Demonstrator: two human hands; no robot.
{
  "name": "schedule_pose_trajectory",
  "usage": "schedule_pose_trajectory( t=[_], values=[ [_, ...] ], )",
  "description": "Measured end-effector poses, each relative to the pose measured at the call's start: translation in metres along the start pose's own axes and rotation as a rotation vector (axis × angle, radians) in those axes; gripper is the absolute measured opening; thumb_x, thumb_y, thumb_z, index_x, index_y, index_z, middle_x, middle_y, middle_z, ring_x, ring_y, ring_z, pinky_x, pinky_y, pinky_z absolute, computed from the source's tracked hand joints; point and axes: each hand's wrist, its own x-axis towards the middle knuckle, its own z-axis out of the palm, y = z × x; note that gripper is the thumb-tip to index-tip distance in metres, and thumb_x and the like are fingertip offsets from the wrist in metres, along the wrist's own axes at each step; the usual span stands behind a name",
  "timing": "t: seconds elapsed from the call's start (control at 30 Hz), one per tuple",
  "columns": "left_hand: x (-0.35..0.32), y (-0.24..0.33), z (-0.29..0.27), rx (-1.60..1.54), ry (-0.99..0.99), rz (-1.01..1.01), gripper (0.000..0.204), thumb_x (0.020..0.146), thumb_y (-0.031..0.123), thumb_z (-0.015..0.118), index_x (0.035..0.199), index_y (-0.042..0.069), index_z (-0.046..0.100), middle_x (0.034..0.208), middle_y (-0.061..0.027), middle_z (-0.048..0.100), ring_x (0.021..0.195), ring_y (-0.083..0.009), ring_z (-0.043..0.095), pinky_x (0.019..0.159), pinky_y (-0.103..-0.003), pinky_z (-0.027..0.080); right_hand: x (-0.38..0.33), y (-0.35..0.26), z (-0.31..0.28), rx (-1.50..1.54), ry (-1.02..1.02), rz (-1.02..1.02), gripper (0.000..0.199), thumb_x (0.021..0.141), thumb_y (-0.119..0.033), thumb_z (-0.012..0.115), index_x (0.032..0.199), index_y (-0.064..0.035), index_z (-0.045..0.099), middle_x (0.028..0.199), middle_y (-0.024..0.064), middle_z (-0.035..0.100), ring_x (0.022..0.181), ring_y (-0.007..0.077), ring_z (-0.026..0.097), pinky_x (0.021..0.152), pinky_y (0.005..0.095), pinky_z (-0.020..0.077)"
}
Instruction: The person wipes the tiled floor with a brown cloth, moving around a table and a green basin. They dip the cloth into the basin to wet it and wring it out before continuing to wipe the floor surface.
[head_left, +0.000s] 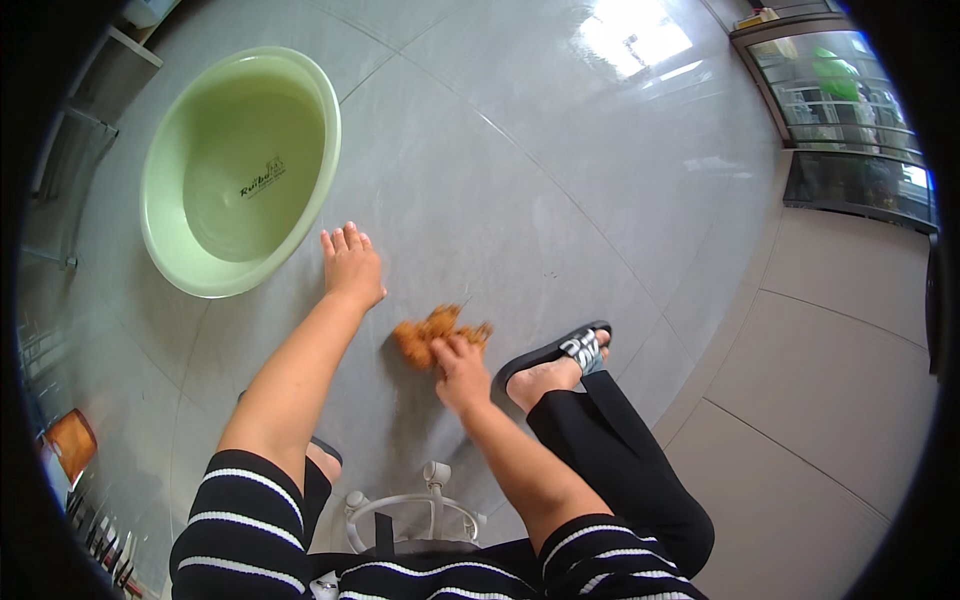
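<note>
My right hand (462, 374) reaches down and has its fingers closed on a bunched, fluffy orange-brown cloth (420, 345), just above or against the grey floor; the exact height cannot be told. The cloth is a little blurred and its folds hide its full shape. Ahead and to the left, my left hand (352, 265) is empty, its fingers stretched out. Beside its fingertips stands a large, light green plastic basin (330, 150) with dark print on its inner bottom. Whether the basin holds water cannot be made out.
Grey glossy tiles (560, 230) cover the floor. Below me is a white wheeled stool base (436, 478), and my right foot wears a black slide sandal (550, 352). Beige cabinets (815, 380) and a glass-fronted appliance (840, 90) line the right. Racks stand at the left edge.
</note>
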Motion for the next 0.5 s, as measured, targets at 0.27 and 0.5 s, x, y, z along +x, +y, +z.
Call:
schedule_pose_trajectory(
  t=[0.27,0.5],
  values=[
    [-0.002,0.006,-0.012,0.069,-0.030,-0.022,0.095,0.072,0.045,0.080,0.144,-0.001,0.039,0.154,-0.0201,0.031,0.141,-0.0345,0.032,0.119,-0.052,0.014,0.117,0.140,-0.148,0.321,0.843,-0.012,0.039,0.079,0.005,0.057,0.113,-0.0087,0.068,0.109,0.0133,0.068,0.092,0.0329,0.065,0.086,0.0378,0.0521],
    [0.001,0.014,-0.013,0.094,-0.006,-0.013,0.095,0.070,0.044,0.081,0.143,-0.002,0.041,0.152,-0.0208,0.034,0.139,-0.0347,0.035,0.119,-0.051,0.016,0.108,0.205,-0.143,-0.049,0.683,0.432,0.046,0.079,-0.022,0.064,0.124,-0.0141,0.060,0.117,0.0089,0.061,0.115,0.0330,0.053,0.096,0.0450,0.0457]
  ],
)
